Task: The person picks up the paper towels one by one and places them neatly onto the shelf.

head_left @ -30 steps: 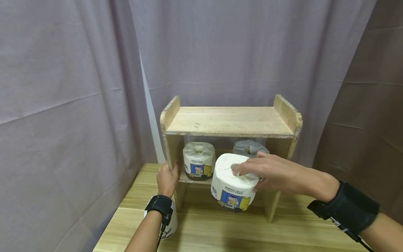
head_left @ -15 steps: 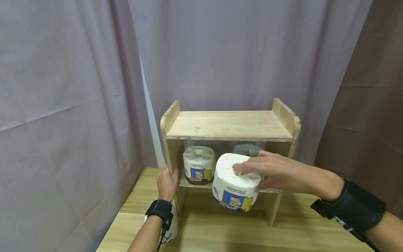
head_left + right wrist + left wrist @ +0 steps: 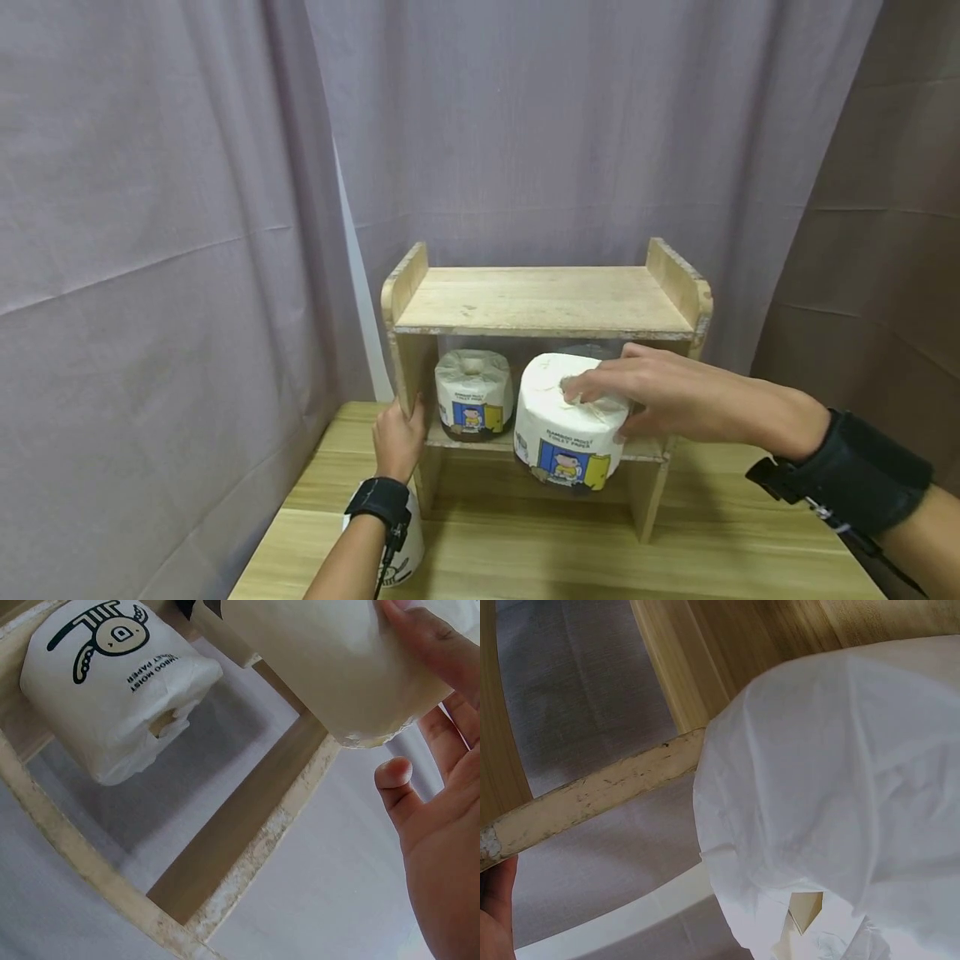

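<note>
My right hand point(image 3: 652, 392) grips a wrapped toilet paper roll point(image 3: 566, 442), its fingers at the core hole and the thumb against the side. The roll hangs just in front of the middle board's right half. Inside the wooden shelf point(image 3: 540, 304), another toilet paper roll point(image 3: 471, 400) stands upright at the left. Almost hidden behind the held roll is a further roll point(image 3: 588, 352). My left hand point(image 3: 399, 433) grasps the shelf's left side panel point(image 3: 411, 362). Below the left wrist, a toilet paper roll point(image 3: 408, 546) stands on the table, filling much of the left wrist view.
The shelf stands on a wood-grain table point(image 3: 525, 558). Its top board has raised side ends, and a lower space lies beneath the middle board. Grey curtains point(image 3: 570, 125) hang behind and at the left; a brownish cloth point(image 3: 870, 275) hangs at the right.
The held roll has moved slightly up and right, and now covers more of the roll behind it. My left hand stays on the side panel. The head view has shifted a little.
</note>
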### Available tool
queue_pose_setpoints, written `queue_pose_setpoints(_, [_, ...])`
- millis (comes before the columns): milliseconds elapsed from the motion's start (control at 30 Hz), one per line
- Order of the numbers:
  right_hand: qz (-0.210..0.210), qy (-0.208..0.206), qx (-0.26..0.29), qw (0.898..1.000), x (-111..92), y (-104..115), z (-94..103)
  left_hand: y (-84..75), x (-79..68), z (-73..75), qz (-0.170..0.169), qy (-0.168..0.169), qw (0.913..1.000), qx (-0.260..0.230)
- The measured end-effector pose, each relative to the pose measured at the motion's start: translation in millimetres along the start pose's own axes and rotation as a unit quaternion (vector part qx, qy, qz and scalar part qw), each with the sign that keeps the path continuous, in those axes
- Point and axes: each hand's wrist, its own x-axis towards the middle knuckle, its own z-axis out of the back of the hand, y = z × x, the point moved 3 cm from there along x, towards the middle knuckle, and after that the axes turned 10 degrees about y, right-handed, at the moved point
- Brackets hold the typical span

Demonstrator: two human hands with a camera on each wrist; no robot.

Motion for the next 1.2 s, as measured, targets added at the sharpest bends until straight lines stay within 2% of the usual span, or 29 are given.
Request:
queue_pose_setpoints(300, [-0.036,0.000,0.007,0.999,-2,-3,6.8,6.8,-1.5,1.7,0.007,-0.008,0.9999,0.001])
queue_pose_setpoints(533, [-0.003,-0.027,-0.030,0.999,-4,-9,14.9,5.3,1.2,2.4,0.003,-0.011,0.9999,-0.002])
queue_pose_setpoints(767, [0.017,-0.030,-0.010,0.999,-8,-11,22.0,4.7,1.5,0.9,0.004,-0.007,1.0000,-0.005])
queue_pose_setpoints(1067, [-0.006,-0.046,-0.030,0.998,-17,-12,33.7,3.4,4.2,-3.9,0.007,-0.002,0.9999,-0.011])
queue_pose_setpoints(1200, [-0.014,-0.030,0.002,0.999,-18,-13,37.0,3.4,3.8,-4.6,0.009,0.000,0.9999,-0.012])
